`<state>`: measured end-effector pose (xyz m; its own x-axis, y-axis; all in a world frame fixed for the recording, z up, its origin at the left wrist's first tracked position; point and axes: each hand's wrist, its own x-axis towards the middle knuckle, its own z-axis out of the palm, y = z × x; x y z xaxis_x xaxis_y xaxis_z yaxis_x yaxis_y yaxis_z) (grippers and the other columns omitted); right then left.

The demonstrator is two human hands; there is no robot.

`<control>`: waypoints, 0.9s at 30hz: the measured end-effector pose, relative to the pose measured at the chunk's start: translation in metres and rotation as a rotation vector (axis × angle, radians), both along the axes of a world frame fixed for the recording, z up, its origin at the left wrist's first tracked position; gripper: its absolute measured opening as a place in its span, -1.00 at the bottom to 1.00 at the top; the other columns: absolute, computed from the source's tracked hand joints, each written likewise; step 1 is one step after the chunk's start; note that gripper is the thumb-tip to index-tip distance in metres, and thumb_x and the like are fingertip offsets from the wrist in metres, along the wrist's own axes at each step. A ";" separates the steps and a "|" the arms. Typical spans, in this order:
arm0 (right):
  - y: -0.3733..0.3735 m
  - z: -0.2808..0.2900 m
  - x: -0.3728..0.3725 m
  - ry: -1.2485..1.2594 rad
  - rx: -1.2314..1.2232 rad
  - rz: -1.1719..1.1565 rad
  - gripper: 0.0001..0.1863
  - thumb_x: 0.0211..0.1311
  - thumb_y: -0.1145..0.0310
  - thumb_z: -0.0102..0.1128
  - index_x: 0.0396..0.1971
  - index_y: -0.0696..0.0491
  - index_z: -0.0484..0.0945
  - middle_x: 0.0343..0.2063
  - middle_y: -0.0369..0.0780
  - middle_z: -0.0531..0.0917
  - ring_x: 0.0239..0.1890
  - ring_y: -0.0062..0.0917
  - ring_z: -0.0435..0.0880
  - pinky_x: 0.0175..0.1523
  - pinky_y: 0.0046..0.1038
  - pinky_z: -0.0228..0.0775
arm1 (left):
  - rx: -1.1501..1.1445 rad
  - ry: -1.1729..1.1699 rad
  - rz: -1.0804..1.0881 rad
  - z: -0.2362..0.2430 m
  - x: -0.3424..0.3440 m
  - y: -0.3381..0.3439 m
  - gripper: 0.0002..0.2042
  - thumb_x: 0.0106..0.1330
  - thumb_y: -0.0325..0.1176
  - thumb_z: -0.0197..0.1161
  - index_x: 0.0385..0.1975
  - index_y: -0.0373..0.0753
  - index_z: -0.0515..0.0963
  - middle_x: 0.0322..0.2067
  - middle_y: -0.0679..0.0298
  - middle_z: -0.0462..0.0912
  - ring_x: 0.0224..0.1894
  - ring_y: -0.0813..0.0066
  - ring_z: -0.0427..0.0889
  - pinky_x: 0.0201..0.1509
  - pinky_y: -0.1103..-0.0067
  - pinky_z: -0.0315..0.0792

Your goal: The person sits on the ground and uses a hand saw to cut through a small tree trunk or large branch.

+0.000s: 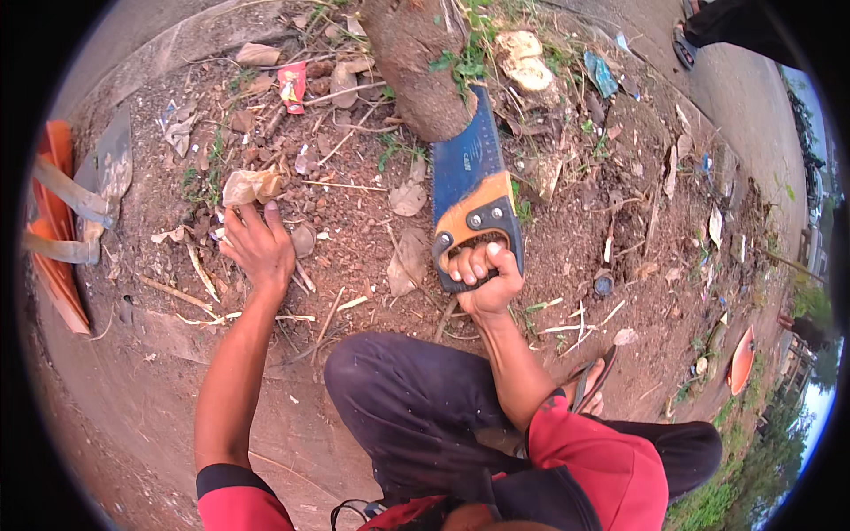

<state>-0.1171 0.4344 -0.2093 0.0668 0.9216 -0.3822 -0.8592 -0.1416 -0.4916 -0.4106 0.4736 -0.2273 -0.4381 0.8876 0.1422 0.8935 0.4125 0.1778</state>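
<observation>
The person is squatting on littered soil, the right hand (482,270) wrapping its fingers firmly round the handle of a saw (469,164). The saw is pointing away from the body, its blue blade lying against the lower end of the trunk (414,71); whether the teeth are biting into the wood, one cannot tell. The left hand (261,248) is reaching out over the soil to the left, its fingers slightly parted, the tips meeting a crumpled tan scrap (251,188); whether they are gripping it or only touching it, one cannot tell. A red packet (292,87) is lying beyond the scrap, and a pale cut stump (526,62) is showing just right of the trunk. At the far upper right, another person's sandalled foot (684,46) is resting on the pavement.
</observation>
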 end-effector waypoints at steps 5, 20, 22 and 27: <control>-0.025 0.014 -0.017 -0.026 0.003 -0.054 -0.66 0.18 0.25 -0.07 -0.77 -0.04 0.21 -0.79 -0.39 0.24 -0.73 -0.62 0.25 -0.46 -0.43 0.23 | -0.018 -0.014 0.027 0.026 -0.001 -0.010 -0.51 0.41 0.04 -0.19 0.14 -0.21 0.26 0.21 -0.10 0.17 0.31 -0.03 0.11 0.24 -0.17 -0.17; -0.150 0.106 0.077 -0.042 -0.190 0.128 -0.78 0.18 0.33 -0.09 -0.66 -0.05 0.27 -0.81 -0.36 0.25 -0.75 -0.59 0.28 -0.51 -0.44 0.21 | -0.002 0.004 0.036 0.027 -0.002 -0.055 -0.53 0.39 0.06 -0.17 0.14 -0.11 0.28 0.22 0.00 0.18 0.30 0.00 0.14 0.23 -0.16 -0.16; -0.142 0.097 0.077 -0.058 -0.120 0.156 -0.78 0.19 0.33 -0.10 -0.65 -0.05 0.26 -0.80 -0.37 0.25 -0.75 -0.59 0.28 -0.52 -0.44 0.21 | -0.014 0.006 0.022 0.014 -0.007 -0.044 -0.52 0.40 0.07 -0.19 0.14 -0.12 0.28 0.21 -0.04 0.17 0.28 -0.02 0.14 0.23 -0.16 -0.16; -0.084 0.049 0.054 -0.072 -0.104 0.149 -0.76 0.18 0.34 -0.11 -0.69 -0.05 0.24 -0.82 -0.40 0.24 -0.79 -0.64 0.21 -0.57 -0.49 0.19 | -0.055 0.067 -0.080 -0.015 -0.011 -0.018 -0.50 0.41 0.04 -0.19 0.17 -0.20 0.23 0.18 -0.10 0.18 0.24 -0.06 0.17 0.22 -0.05 -0.10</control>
